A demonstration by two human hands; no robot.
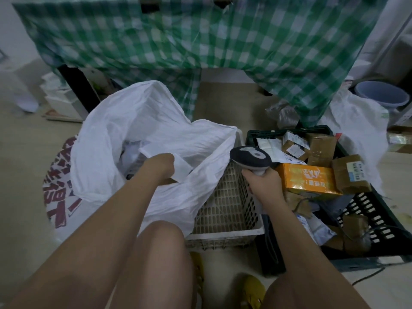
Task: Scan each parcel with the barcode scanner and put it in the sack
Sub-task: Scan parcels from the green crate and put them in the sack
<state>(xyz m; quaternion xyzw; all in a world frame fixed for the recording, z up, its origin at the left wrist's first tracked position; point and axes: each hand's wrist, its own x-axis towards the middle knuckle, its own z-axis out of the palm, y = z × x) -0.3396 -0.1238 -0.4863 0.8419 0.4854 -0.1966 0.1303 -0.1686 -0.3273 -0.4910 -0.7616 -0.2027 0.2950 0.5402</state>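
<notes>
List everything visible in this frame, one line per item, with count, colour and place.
sack: one, white, open, left of centre
parcel: one, white, held over sack mouth
barcode scanner: one, grey and black, centre
basket: one, cream, beside sack
crate: one, black, right, holding parcels
orange box: one, in crate
brown parcels: several, in crate
tablecloth: green check, top
bucket: one, blue-grey, far right
left hand: grips parcel
right hand: grips scanner

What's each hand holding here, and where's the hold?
Right hand grips the barcode scanner by its handle, below the head. Left hand holds a white parcel at its near end, over the open sack.
</notes>
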